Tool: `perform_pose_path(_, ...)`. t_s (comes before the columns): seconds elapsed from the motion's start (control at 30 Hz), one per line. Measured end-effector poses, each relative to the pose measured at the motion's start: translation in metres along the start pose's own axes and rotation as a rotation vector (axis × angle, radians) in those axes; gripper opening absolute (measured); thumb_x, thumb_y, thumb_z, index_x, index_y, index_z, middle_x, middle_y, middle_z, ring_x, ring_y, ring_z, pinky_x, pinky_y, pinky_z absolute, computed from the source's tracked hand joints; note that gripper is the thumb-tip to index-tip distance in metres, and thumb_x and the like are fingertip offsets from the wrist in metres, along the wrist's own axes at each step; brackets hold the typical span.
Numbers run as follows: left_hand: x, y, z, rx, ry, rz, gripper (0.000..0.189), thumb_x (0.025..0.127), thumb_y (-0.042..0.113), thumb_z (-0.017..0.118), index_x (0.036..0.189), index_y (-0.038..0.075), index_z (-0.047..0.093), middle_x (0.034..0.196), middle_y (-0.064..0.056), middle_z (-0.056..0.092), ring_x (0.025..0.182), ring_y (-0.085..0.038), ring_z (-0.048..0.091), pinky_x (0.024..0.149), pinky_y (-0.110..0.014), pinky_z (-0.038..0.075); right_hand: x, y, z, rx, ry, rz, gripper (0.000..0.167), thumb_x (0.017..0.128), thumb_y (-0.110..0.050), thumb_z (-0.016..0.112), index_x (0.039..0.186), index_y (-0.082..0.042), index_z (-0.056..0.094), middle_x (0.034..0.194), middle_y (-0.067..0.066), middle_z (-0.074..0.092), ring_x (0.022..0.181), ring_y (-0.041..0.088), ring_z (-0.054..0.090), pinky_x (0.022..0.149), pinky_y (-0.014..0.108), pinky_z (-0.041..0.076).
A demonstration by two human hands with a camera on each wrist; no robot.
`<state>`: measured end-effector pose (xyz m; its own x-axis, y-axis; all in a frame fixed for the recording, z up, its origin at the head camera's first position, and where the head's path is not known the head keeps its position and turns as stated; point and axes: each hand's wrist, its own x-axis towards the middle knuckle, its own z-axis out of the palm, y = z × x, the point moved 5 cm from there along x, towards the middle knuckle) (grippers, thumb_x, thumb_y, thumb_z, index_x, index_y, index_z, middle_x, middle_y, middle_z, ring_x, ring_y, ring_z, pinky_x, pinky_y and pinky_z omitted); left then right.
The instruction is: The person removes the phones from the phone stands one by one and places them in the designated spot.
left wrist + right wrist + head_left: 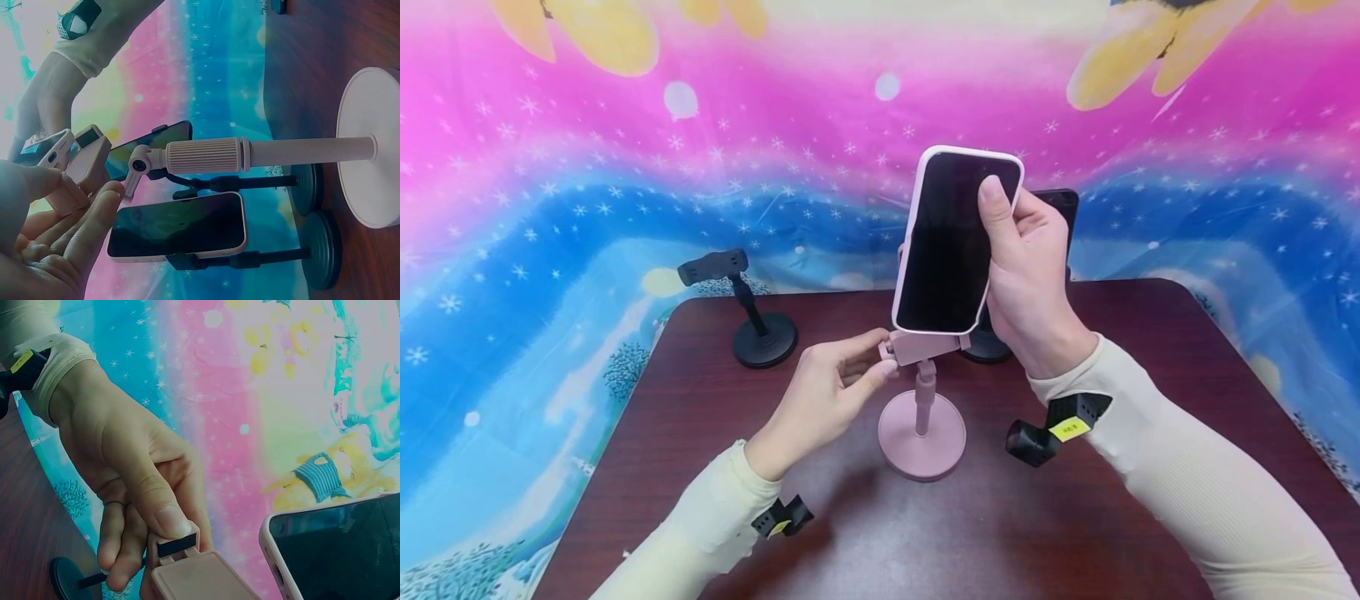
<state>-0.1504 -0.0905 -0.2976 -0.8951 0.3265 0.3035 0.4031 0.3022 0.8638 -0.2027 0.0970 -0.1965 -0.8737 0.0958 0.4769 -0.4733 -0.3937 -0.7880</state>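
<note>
A pink phone stand stands on the table, its round base [921, 458] flat and its clamp [917, 348] at the top of the post. With thumb and fingers, my left hand [820, 392] pinches the clamp's left end. My right hand [1037, 283] grips a phone [943, 250] in a pale pink case by its right side, thumb across the screen. The phone is upright, slightly tilted, over the clamp; I cannot tell from the head view whether they touch. In the right wrist view a gap shows between the phone [337, 550] and the clamp [200, 575].
A black phone stand [763, 337] without a phone stands at the back left. Behind the pink stand are two black stands bearing phones, one phone [178, 228] in a pale case, the other dark [1067, 208]. A patterned cloth [820, 167] hangs behind the dark red table [1120, 500].
</note>
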Motion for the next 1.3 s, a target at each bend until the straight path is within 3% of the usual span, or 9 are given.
perform_pose_path(0.77, 0.002, 0.003, -0.002, 0.025, 0.013, -0.055, 0.046, 0.092, 0.01, 0.074, 0.134, -0.004, 0.062, 0.12, -0.019, 0.073, 0.105, -0.026, 0.075, 0.087, -0.029, 0.061, 0.002, -0.001, -0.007, 0.025, 0.014, -0.015, 0.021, 0.103, -0.014, 0.057, 0.11, -0.006, 0.075, 0.096, 0.002, 0.079, 0.087, 0.014, 0.074, 0.08, 0.03, 0.063)
perform_pose_path(1.07, 0.004, 0.0, 0.0, -0.008, 0.016, -0.08, 0.044, 0.092, 0.009, 0.073, 0.133, -0.005, 0.062, 0.119, -0.02, 0.073, 0.105, -0.028, 0.075, 0.089, -0.038, 0.062, 0.002, -0.004, -0.013, 0.007, 0.047, -0.011, 0.021, 0.103, -0.016, 0.058, 0.11, -0.005, 0.074, 0.094, 0.001, 0.079, 0.086, 0.015, 0.075, 0.079, 0.03, 0.063)
perform_pose_path(1.3, 0.006, 0.0, 0.001, -0.028, 0.014, -0.088, 0.042, 0.092, 0.009, 0.073, 0.131, -0.003, 0.064, 0.117, -0.019, 0.074, 0.105, -0.027, 0.075, 0.089, -0.031, 0.061, 0.001, -0.005, -0.022, 0.006, 0.065, 0.001, 0.02, 0.103, -0.018, 0.059, 0.109, -0.005, 0.074, 0.093, 0.001, 0.078, 0.085, 0.015, 0.074, 0.077, 0.029, 0.063)
